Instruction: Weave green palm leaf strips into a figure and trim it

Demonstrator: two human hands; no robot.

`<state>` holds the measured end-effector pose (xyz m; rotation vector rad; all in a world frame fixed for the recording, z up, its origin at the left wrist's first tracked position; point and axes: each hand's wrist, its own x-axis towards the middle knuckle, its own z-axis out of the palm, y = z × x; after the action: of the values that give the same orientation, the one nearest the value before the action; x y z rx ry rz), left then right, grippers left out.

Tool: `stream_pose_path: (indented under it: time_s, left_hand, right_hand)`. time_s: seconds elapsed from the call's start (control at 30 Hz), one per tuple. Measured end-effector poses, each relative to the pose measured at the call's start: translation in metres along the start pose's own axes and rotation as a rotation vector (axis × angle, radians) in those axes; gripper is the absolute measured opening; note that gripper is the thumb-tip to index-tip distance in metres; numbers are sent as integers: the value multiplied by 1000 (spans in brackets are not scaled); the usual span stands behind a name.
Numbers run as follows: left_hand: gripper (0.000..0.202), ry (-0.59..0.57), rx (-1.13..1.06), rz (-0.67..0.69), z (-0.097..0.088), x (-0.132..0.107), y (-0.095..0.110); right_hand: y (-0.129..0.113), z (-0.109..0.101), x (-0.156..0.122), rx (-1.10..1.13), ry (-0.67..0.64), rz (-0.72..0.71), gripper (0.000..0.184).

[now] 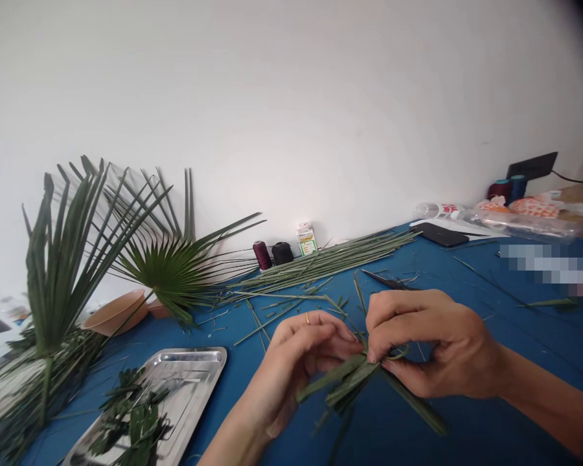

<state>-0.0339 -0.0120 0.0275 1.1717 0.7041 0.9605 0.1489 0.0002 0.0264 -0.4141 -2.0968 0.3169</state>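
Note:
A bunch of folded green palm leaf strips (352, 378) is held between my two hands above the blue table. My left hand (304, 353), with a ring on one finger, curls around its left side, fingertips against the leaves. From the right, my right hand (432, 343) pinches the strips where they meet, thumb and forefinger together. A thin curled strip shows by the right thumb, and a longer leaf end (418, 404) hangs below that hand. The exact grip of the left fingertips is partly hidden behind the leaves.
A metal tray (214, 362) with leaf pieces stands at the left front. Behind it are a tan bowl (116, 312) and fan palm leaves (165, 265). Long leaf strips (320, 262), thread spools (282, 253) and a small box (307, 242) line the wall. A black phone (440, 233) lies back right.

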Motion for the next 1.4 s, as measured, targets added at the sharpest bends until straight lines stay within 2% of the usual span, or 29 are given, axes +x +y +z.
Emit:
stream_pose_path:
  time_s: [0.1, 0.17, 0.23, 0.3, 0.4, 0.53, 0.7, 0.8, 0.93, 1.1, 1.23, 1.4]
  left_hand:
    - [19, 172, 468, 332, 3, -7, 6]
    - [29, 280, 787, 438, 5, -11, 4]
    - [24, 274, 937, 465, 6, -11, -2]
    - [13, 288, 923, 437, 7, -9, -8]
    - [2, 333, 647, 324, 7, -3, -12]
    - [10, 292, 228, 235, 8, 1, -12]
    - [10, 310, 69, 178, 12, 2, -16]
    - [9, 357, 161, 170, 14, 1, -17]
    - [2, 353, 433, 213, 17, -7, -14]
    - [21, 331, 637, 221, 22, -15, -11]
    - [13, 371, 794, 127, 23, -11, -14]
    - [19, 420, 960, 198, 28, -10, -21]
  right_hand:
    - [2, 1, -1, -100, -3, 70, 23]
    - [2, 4, -1, -125, -6, 117, 21]
    - [1, 7, -1, -122, -8, 142, 20]
    - [-2, 8, 1, -106, -12, 161, 19]
    - [-5, 7, 3, -53, -37, 235, 17]
    - [-7, 2, 4, 36, -69, 355, 12]
    - [-11, 6, 2, -38, -47, 400, 5]
    - [-13, 9, 0, -133, 1, 360, 4]
    - [-12, 9, -2, -208, 64, 316, 6]
    - [-10, 13, 1, -246, 82, 370, 6]
    - [-9, 20, 1, -266, 99, 373, 6]
    - [-8, 27, -1, -354, 135, 376, 6]
